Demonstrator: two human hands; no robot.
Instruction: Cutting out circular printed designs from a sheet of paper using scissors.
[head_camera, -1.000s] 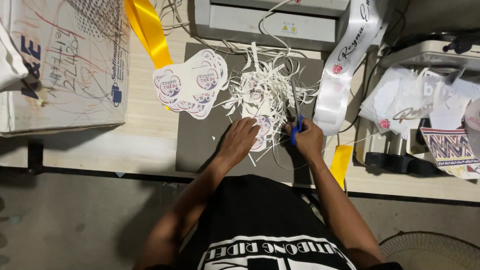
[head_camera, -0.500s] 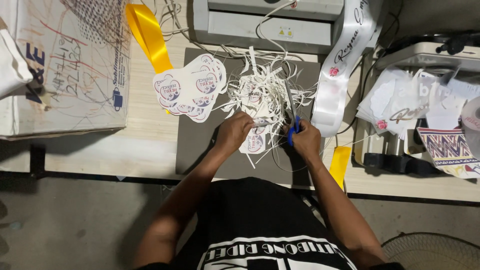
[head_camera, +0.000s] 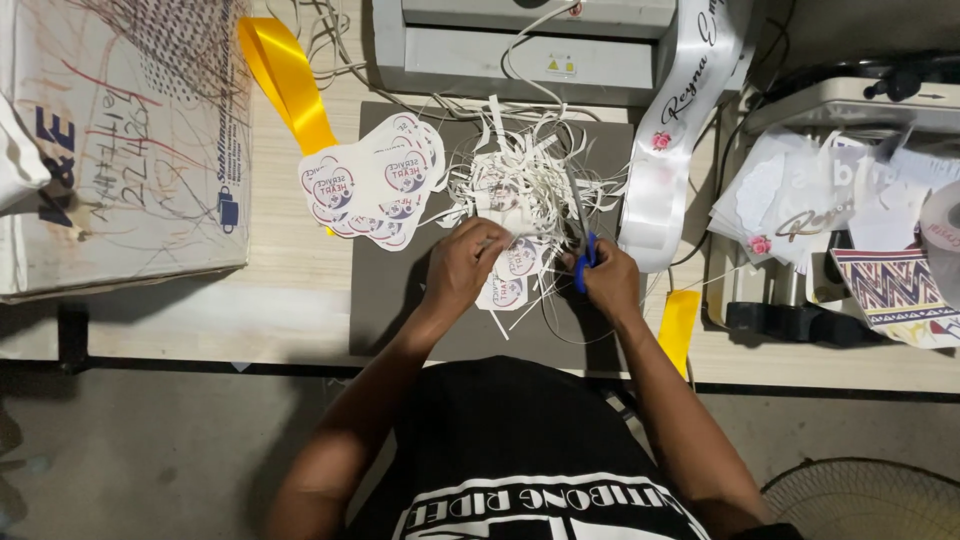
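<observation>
Pinching the printed sticker sheet (head_camera: 507, 275) steady, your left hand (head_camera: 462, 265) feeds it to the blue-handled scissors (head_camera: 581, 250) clasped in your right hand (head_camera: 608, 280), above the grey cutting mat (head_camera: 390, 300).

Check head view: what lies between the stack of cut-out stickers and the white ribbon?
In the head view, a pile of white paper trimmings lies between the sticker stack and the white ribbon, on the grey mat.

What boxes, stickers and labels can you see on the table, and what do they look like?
Big cardboard box: far left, whitish, scribbled with red and blue marks.
Pile of cut-out paper stickers: left of the white paper scraps, cloud-shaped, white with purple and red print.
Small yellow warning label: on the grey machine at the top.
White satin ribbon: right of the scraps, dark lettering, pink rose.
</observation>
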